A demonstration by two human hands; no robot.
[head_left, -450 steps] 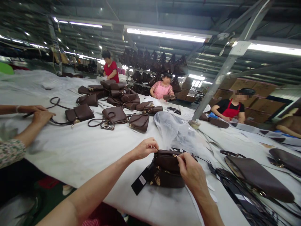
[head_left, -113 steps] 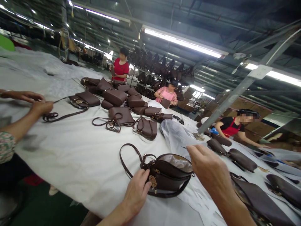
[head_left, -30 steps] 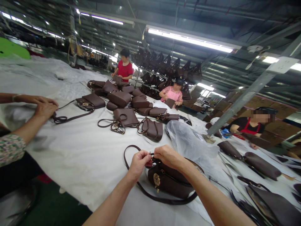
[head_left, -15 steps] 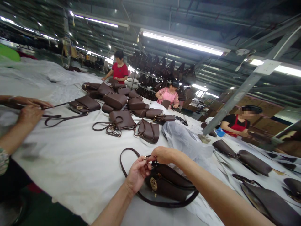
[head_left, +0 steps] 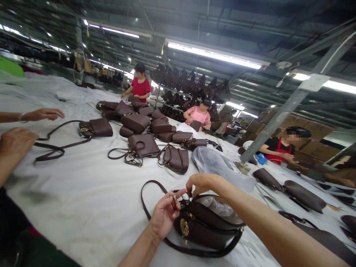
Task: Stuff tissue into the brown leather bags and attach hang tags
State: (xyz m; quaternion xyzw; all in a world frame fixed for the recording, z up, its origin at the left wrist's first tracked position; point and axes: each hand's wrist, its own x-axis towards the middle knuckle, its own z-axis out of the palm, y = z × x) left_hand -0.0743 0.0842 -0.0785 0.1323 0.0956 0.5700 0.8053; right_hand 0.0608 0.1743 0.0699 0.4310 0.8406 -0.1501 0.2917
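Observation:
In front of me a dark brown handbag (head_left: 207, 231) rests on the white-covered table, a round gold emblem (head_left: 184, 227) on its front. Its top gapes, and whitish plastic stuffing (head_left: 219, 205) shows inside. My left hand (head_left: 164, 213) is closed at the bag's left end, pinching a small dark end of the strap (head_left: 146, 196), which loops out to the left. Bent over that same corner, my right hand (head_left: 201, 184) has its fingertips pinched by the metal fittings; what they hold is too small to make out. The strap's lower run curves along the bag's front.
Beyond lies a heap of brown handbags (head_left: 136, 122), beside a clear plastic bag (head_left: 222, 167). At left, a co-worker's hands (head_left: 16, 148) are by another bag (head_left: 97, 128). A slanted metal post (head_left: 267, 126) rises at right, near more brown bags (head_left: 304, 194). Other people work across the table.
The handbag's top has come open, baring the stuffing. My right hand has shifted slightly right, its fingers now raised. At left, the co-worker's hands have moved apart and their bag's strap has slackened.

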